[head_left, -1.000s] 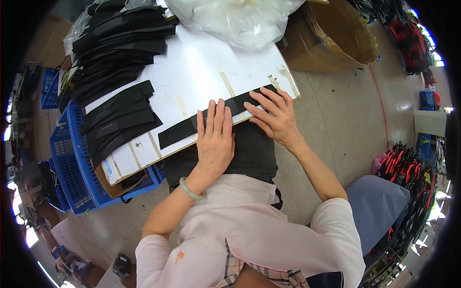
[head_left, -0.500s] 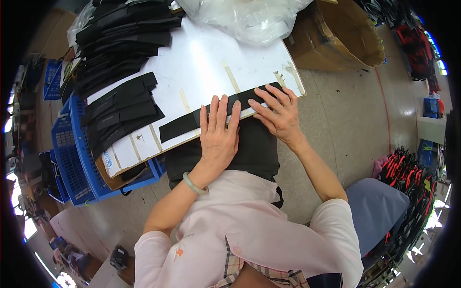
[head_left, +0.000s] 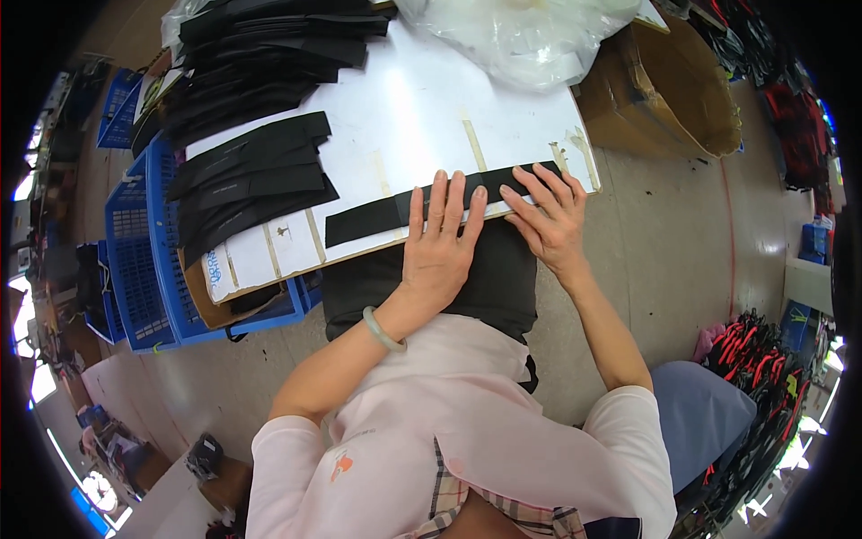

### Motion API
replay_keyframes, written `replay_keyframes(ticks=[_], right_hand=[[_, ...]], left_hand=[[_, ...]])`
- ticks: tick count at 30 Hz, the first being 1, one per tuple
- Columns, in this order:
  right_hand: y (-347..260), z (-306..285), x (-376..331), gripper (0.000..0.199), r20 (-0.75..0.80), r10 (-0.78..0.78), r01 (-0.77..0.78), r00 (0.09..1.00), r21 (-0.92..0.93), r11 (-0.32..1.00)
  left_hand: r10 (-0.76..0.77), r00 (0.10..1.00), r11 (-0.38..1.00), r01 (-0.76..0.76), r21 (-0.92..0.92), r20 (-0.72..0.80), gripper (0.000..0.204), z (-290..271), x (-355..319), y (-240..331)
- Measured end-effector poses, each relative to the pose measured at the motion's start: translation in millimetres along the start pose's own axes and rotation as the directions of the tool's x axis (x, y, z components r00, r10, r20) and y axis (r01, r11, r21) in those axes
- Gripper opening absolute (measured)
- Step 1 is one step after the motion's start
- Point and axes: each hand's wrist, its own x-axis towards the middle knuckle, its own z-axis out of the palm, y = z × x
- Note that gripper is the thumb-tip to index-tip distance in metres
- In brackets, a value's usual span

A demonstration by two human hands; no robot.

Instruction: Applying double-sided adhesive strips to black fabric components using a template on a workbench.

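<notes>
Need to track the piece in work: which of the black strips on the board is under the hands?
The single black strip along the board's near edge, pressed flat by both hands; the other strips lie stacked farther left, untouched.

My left hand (head_left: 438, 253) and right hand (head_left: 549, 218) press flat on a black fabric strip (head_left: 377, 214) along the near edge of the white table (head_left: 404, 117); black pieces (head_left: 251, 180) are stacked at its left edge.

a garment workshop: stacked black fabric pieces (head_left: 260, 180), blue crates (head_left: 144, 260).
</notes>
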Motion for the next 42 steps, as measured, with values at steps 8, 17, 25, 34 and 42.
replay_keyframes(ticks=[8,17,25,34,42], right_hand=[[-2,-3,3,0.036,0.014,-0.018,0.018,1.0,-0.004,1.0],[-73,3,91,0.017,-0.001,-0.096,0.091,0.995,0.331,0.939],[-76,42,119,0.018,0.406,-0.13,-0.082,0.905,0.466,0.881],[-94,49,119,0.018,0.377,-0.198,0.014,0.905,0.439,0.898],[-111,68,133,0.014,0.41,-0.225,-0.003,0.884,0.485,0.875]], left_hand=[[0.05,0.999,0.999,-0.05,0.023,-0.008,0.055,-4,1,-4],[-0.016,0.999,0.998,0.013,-0.066,-0.045,0.054,16,-12,-6],[0.012,0.998,0.997,-0.016,0.069,0.056,0.05,18,-12,-2],[-0.081,0.995,0.987,0.073,-0.141,-0.059,0.051,10,-2,1],[-0.044,0.997,0.996,0.038,-0.082,-0.069,0.05,11,-2,-1]])
